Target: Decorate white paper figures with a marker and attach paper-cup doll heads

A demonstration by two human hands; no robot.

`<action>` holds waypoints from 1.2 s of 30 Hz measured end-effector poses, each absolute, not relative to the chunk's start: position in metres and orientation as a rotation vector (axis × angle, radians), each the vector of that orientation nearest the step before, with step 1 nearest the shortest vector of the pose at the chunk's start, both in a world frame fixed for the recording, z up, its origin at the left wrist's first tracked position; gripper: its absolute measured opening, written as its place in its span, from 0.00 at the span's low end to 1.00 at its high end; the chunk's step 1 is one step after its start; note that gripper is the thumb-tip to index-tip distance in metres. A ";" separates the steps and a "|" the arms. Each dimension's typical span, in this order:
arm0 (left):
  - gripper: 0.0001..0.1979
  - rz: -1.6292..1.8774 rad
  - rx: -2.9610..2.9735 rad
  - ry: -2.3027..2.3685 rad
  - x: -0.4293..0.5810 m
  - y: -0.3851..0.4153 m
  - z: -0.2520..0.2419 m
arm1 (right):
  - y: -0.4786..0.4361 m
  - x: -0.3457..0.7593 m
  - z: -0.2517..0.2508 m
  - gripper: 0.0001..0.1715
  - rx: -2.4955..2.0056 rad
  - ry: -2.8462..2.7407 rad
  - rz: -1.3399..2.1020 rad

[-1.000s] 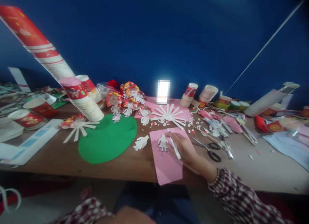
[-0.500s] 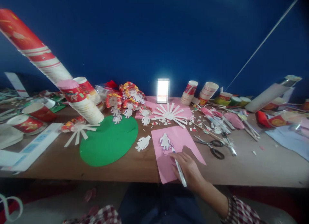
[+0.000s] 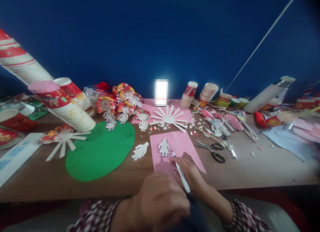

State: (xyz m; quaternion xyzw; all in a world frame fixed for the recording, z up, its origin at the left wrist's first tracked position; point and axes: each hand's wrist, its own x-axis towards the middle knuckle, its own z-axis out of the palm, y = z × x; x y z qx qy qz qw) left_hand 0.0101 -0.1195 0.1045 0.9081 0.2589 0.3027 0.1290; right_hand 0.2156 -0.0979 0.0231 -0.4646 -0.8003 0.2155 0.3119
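Observation:
My right hand is closed around a white marker pen, its tip by a white paper figure cutout. The cutout lies on a sheet of pink paper, with dark pen lines below and beside it. My left hand is raised in front of the table edge, close to the camera and left of the right hand, covering the sheet's near end. Motion smears its fingers, so I cannot tell whether it holds anything. A loose white paper hand-shaped cutout lies just left of the sheet.
Left are a green paper oval and leaning stacks of paper cups. Decorated paper figures stand behind the oval. A white strip fan lies behind the sheet. Scissors and paper scraps lie to the right.
My left hand has risen into view from below, in front of the pink sheet. The view has swung slightly right. My right hand still holds the marker by the cutout, where more dark lines show.

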 end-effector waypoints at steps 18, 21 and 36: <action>0.11 0.374 2.871 1.207 0.029 -0.041 0.023 | -0.051 0.240 0.030 0.19 -1.268 -2.270 0.500; 0.11 0.363 2.871 1.226 0.032 -0.039 0.027 | -0.055 0.235 0.025 0.19 -1.298 -2.219 0.476; 0.12 0.407 2.906 1.208 0.034 -0.033 0.029 | -0.018 0.220 0.029 0.17 -1.277 -1.559 0.898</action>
